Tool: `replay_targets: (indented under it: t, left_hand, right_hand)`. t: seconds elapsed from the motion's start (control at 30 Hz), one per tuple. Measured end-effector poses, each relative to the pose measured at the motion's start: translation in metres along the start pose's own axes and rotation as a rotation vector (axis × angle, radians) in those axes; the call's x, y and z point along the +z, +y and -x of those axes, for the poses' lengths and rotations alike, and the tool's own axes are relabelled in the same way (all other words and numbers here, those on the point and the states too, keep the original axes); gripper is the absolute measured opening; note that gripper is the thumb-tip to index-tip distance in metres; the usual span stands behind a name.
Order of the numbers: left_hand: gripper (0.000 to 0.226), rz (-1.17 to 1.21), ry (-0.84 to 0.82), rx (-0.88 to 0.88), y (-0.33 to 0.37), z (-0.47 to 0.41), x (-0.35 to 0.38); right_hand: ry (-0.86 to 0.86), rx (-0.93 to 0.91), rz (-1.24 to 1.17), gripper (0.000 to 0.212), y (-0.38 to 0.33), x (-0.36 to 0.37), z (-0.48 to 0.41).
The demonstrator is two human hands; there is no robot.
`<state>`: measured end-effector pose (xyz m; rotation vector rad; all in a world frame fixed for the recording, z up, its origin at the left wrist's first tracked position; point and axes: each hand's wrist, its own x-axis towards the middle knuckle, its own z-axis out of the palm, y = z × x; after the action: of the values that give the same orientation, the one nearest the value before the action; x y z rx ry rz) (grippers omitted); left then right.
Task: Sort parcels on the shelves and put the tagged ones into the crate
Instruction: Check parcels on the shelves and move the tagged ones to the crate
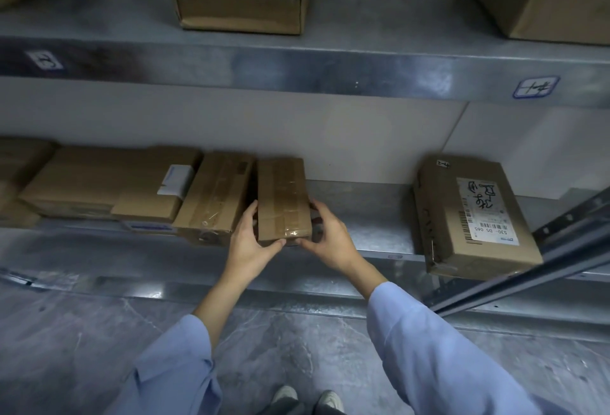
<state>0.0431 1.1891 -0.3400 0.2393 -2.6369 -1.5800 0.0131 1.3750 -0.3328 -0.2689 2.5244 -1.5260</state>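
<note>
1. A narrow taped parcel (282,196) lies flat on the lower shelf (363,213), near the middle of its front edge, with its near short end just over that edge.
2. Its long axis runs from the front edge straight back toward the wall, so the short end faces the person.
3. The left hand (251,239) grips the parcel's near left corner: fingers lie up the left side and the thumb curls along the near end.
4. The right hand (325,236) mirrors it at the near right corner, fingers curled round the right side and thumb on the near end, almost meeting the other thumb.
5. Both hands are about equally close, one on each side of the axis, so a pull would likely bring the parcel out lengthwise toward the person.
6. On the left, a neighbouring parcel (214,196) sits touching or almost touching the held one. On the right the shelf is bare for a stretch.
7. The top face shows only clear tape. I see no tag there, and the other faces are hidden, so it probably needs turning over before it can be sorted.
8. A labelled parcel (472,216) with a printed label and handwriting lies well apart at the right end, overhanging the front edge.
9. The crate is not in view.
</note>
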Motion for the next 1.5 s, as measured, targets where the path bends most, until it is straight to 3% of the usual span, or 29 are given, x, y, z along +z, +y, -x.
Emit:
replay_targets:
  t: [0.17,0.4,0.6,0.87,1.03,1.23,1.5]
  left_hand:
    - [0.108,0.081,-0.047,-0.013,0.007,-0.002,-0.003]
    - [0.089,0.104,-0.063,0.047,0.019,-0.010,-0.010]
    - [0.088,0.127,-0.053,0.088,0.023,-0.011,-0.019]
    - [0.080,0.181,-0.084,0.012,0.019,-0.006,-0.018]
    - [0.079,0.167,-0.076,-0.038,0.009,-0.008,-0.014]
    - [0.090,0.078,-0.078,-0.005,0.000,-0.007,-0.005]
    - [0.079,0.000,-0.042,-0.013,-0.009,-0.010,0.002]
  right_hand:
    - [0.034,-0.012,-0.076,0.105,-0.010,-0.004,0.006]
    - [0.047,-0.015,-0.109,0.101,-0.023,-0.007,0.006]
    - [0.082,-0.010,-0.145,0.099,-0.030,-0.010,0.006]
    - [0.024,0.059,-0.152,0.106,-0.033,-0.013,0.012]
    - [0.063,0.083,-0.114,0.088,-0.024,-0.007,0.013]
    - [0.055,0.074,-0.072,0.090,-0.012,0.005,0.011]
    - [0.053,0.120,-0.074,0.082,0.002,0.015,0.005]
